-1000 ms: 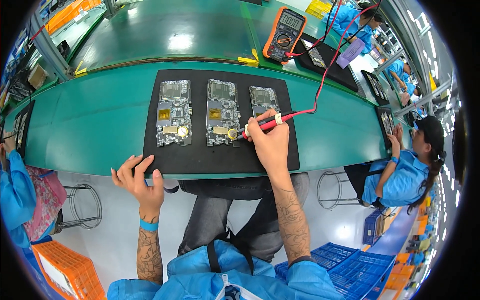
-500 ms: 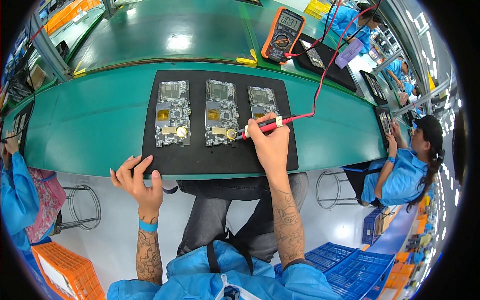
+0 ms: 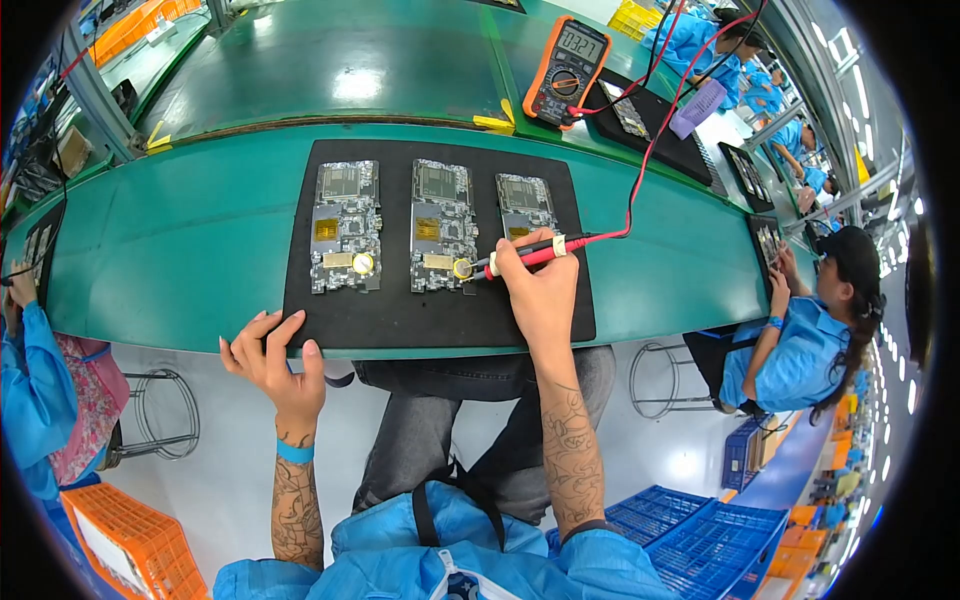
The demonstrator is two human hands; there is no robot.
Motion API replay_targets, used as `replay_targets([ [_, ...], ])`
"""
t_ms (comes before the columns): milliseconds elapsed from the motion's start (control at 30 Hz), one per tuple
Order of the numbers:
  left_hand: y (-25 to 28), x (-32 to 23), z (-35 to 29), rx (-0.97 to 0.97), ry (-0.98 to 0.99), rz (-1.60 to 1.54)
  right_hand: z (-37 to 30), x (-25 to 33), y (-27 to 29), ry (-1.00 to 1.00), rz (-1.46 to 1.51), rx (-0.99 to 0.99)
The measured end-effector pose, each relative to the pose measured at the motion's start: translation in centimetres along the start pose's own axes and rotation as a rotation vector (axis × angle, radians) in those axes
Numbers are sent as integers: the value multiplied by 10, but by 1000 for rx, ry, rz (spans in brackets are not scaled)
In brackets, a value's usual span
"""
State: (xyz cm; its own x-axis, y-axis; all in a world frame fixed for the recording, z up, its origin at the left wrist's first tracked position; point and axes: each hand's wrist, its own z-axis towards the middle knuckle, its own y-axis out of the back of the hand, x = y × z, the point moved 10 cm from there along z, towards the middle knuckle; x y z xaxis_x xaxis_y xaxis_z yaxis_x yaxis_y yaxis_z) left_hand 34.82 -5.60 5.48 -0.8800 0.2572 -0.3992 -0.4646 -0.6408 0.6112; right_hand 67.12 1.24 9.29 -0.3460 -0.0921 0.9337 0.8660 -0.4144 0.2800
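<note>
A mat (image 3: 400,325) is laid beneath the right hand (image 3: 543,290), probably as padding, its corner touched by the empty, half-open left hand (image 3: 270,362). Beyond the right hand, a meter (image 3: 567,72) is readably angled. Left of it, a board (image 3: 442,195) is placed; two probes (image 3: 545,253) are pinched in its closed grip, presumably so the cell (image 3: 461,268) on the board is reached by both.

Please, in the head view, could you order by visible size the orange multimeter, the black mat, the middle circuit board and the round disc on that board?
Black mat
Middle circuit board
Orange multimeter
Round disc
Apparent sizes only: the multimeter lies farther away, so its true rank against the board is unsure.
</note>
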Motion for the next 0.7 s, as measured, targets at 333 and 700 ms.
replay_targets([
  [333, 0, 1, -1, 0, 2, -2, 0, 4, 0, 0, 2, 3],
  [700, 5, 2, 1, 3, 11, -6, 4, 31, -16, -56, 422, 90],
])
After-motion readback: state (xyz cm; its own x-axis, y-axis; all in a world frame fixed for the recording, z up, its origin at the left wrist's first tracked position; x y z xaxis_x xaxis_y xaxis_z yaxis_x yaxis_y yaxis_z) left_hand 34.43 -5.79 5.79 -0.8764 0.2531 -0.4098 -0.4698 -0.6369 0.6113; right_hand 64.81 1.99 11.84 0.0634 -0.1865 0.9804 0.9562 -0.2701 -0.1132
